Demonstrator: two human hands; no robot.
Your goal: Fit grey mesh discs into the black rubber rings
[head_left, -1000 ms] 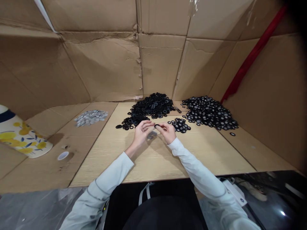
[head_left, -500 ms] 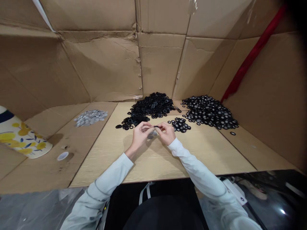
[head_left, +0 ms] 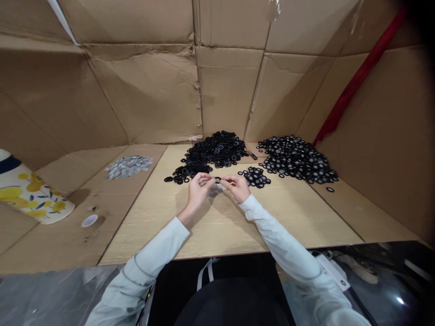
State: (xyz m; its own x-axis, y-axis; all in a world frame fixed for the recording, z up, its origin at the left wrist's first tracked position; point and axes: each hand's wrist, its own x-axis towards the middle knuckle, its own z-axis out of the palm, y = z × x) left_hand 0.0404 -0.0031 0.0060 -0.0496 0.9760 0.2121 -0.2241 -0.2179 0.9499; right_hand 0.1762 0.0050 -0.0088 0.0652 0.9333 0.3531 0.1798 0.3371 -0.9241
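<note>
On the table (head_left: 238, 226), the blk rings pile (head_left: 219, 150) lies at back, approx. centre. L hand (head_left: 198, 191) and R hand (head_left: 239, 188) grasp w/ fingertips the same blk ring (head_left: 218, 178), which is btwn them, just above some grey discs (head_left: 215, 192).

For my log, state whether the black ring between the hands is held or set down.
Held: left hand and right hand pinch the black ring between their fingertips.

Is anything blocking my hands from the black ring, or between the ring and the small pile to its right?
Nothing visible separates your left hand or right hand from the black ring; both hold it at the fingertips. Toward the small pile, only your right hand lies across the straight line in view.
</note>
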